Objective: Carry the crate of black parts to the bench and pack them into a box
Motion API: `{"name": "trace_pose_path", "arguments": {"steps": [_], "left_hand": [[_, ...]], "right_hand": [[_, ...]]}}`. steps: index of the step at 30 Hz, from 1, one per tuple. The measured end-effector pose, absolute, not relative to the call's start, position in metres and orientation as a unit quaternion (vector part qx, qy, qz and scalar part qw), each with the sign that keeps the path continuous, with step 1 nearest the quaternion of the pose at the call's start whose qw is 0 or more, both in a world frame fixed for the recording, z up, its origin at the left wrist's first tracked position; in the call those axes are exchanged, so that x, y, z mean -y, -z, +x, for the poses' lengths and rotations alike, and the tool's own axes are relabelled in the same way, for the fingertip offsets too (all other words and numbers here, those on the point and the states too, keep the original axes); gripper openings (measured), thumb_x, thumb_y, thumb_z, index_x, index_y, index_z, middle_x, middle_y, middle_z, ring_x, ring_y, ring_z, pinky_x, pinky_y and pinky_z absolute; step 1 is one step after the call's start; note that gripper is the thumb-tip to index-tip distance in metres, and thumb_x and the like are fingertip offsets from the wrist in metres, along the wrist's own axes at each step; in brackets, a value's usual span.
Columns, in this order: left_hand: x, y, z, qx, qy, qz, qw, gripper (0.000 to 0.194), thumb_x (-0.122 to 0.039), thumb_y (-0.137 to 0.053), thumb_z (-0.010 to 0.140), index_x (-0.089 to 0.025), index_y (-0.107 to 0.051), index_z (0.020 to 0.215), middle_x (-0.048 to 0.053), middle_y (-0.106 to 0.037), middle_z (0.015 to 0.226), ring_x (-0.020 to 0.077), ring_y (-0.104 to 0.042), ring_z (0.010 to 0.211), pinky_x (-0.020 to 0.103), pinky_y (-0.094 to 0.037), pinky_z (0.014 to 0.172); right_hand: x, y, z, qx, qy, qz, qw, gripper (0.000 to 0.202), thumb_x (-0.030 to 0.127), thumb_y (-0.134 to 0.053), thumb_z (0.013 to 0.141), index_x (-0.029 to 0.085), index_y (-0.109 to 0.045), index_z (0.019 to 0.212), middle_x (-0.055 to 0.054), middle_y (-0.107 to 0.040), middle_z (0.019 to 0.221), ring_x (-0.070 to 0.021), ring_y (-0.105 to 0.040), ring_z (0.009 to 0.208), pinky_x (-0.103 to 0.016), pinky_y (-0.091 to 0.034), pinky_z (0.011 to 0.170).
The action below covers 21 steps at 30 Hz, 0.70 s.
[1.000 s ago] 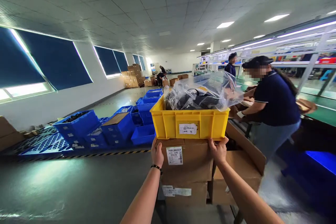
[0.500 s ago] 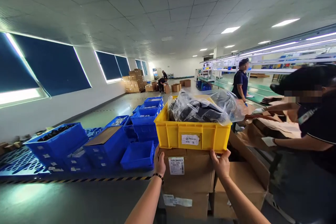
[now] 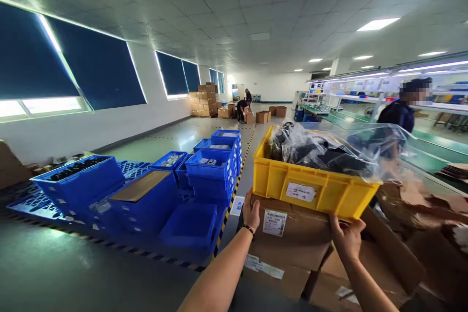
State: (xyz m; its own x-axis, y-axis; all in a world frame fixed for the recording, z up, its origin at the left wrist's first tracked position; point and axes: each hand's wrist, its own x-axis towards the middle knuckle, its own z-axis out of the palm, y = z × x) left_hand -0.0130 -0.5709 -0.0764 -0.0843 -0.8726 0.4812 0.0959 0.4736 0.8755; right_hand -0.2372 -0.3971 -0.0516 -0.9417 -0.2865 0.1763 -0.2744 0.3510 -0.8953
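A yellow plastic bin (image 3: 321, 194) with a white label on its front is between my two hands, just above a labelled cardboard box (image 3: 292, 226). Black items wrapped in clear plastic (image 3: 325, 151) heap above the bin's rim. My left hand (image 3: 251, 214), wearing a dark bead bracelet, grips the bin's lower left corner, close to the box's top edge. Under the lower right corner, my right hand (image 3: 346, 238) has its fingers curled beneath and its thumb on the front. Whether the bin's base touches the box cannot be made out.
Blue bins (image 3: 146, 204) stand on a blue pallet to the left, bordered by striped floor tape. An open carton (image 3: 380, 258) and brown paper (image 3: 405, 200) are at the right. A co-worker (image 3: 397, 114) is by the green conveyor; stacked cartons (image 3: 204, 100) stand farther back.
My view has turned left, so the bin, box and hands appear farther right and tilted. The bin has shifted slightly right over the box. The nearby co-worker at right has left view.
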Motion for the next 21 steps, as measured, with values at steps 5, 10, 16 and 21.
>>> {"name": "trace_pose_path", "arguments": {"steps": [5,10,16,21], "left_hand": [[0.572,0.075,-0.010,0.633,0.392,0.307,0.593,0.058,-0.046,-0.046,0.080,-0.011,-0.051,0.127,0.016,-0.053,0.130,0.0263,-0.046,0.125,0.040,-0.035,0.108],[0.568,0.076,-0.015,0.609,0.404,0.333,0.595,0.054,-0.043,-0.049,0.076,-0.012,-0.055,0.121,0.015,-0.055,0.127,0.0258,-0.047,0.123,0.041,-0.035,0.107],[0.576,0.087,-0.026,0.579,0.428,0.340,0.605,0.050,-0.048,-0.052,0.073,-0.015,-0.060,0.110,0.014,-0.060,0.122,0.0272,-0.050,0.120,0.043,-0.034,0.108],[0.600,0.103,-0.037,0.567,0.404,0.381,0.609,0.052,-0.051,-0.055,0.068,-0.015,-0.061,0.105,0.016,-0.059,0.122,0.0315,-0.049,0.120,0.048,-0.032,0.109]], "right_hand": [[0.400,0.048,-0.237,-0.822,0.542,-0.175,0.006,0.077,0.082,-0.043,0.045,0.023,-0.028,0.092,-0.007,-0.048,0.087,-0.0282,-0.053,0.075,-0.038,-0.039,0.063],[0.399,0.050,-0.242,-0.796,0.576,-0.188,-0.004,0.077,0.083,-0.042,0.048,0.022,-0.028,0.093,-0.005,-0.050,0.079,-0.0283,-0.055,0.072,-0.039,-0.041,0.064],[0.397,0.056,-0.257,-0.766,0.609,-0.206,0.004,0.072,0.082,-0.044,0.055,0.023,-0.029,0.092,-0.003,-0.054,0.074,-0.0286,-0.057,0.069,-0.038,-0.042,0.063],[0.408,0.062,-0.276,-0.749,0.619,-0.234,0.033,0.069,0.080,-0.047,0.058,0.023,-0.031,0.095,0.000,-0.056,0.065,-0.0280,-0.058,0.064,-0.037,-0.043,0.062]]}}
